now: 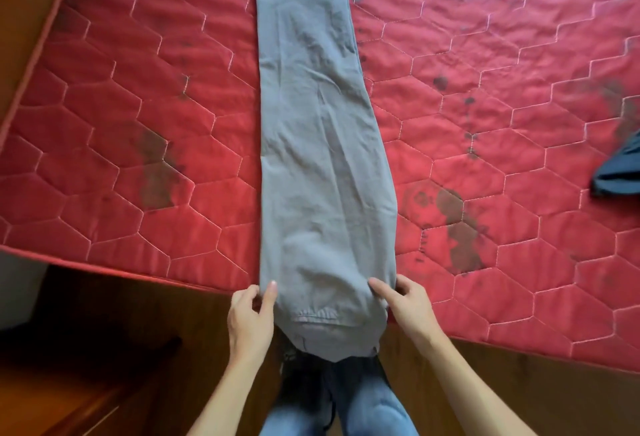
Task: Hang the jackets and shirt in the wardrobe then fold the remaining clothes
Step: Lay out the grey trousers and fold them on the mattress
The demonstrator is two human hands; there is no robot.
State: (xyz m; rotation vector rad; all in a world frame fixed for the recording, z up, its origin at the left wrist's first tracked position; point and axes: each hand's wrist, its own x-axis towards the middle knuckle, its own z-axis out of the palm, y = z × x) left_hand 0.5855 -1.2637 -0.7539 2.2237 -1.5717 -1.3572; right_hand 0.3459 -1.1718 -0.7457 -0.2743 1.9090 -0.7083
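This is looking like a bedroom in a home. A red quilted mattress [121, 124] is taking up most of the view, lying bare with no sheet, its hexagon stitching showing and dark stains [154, 172] marking it in several spots. Clothes are lying on it, as they would in a room where laundry is being sorted: grey trousers [311, 158] are stretching lengthwise down the middle, and a dark blue garment [620, 169] is sitting crumpled at the right edge. Brown wood [519, 387] is bordering the mattress; whether that is floor or bed base is not clear. The person is wearing blue jeans [367, 408], everyday dress.
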